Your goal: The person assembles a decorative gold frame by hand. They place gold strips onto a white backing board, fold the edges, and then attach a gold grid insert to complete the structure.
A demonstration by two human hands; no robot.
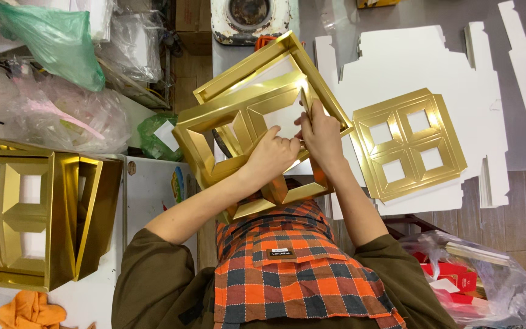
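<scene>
Gold card window-frame insert [257,116] held over our lap, both hands pinching its centre cross: left hand [270,155], right hand [321,135]. Best pressed squarely along creases. Flat gold insert [408,145] lies beside, on white card sheets [397,61].

Packaging workshop, stacked gold box inserts [31,219], die-cut cardboard [409,61]

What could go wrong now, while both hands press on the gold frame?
The left hand and right hand pinch the gold frame near its middle, so the thin folded card may crease or tear there. The frame is held tilted in the air, so it might slip or twist.
</scene>
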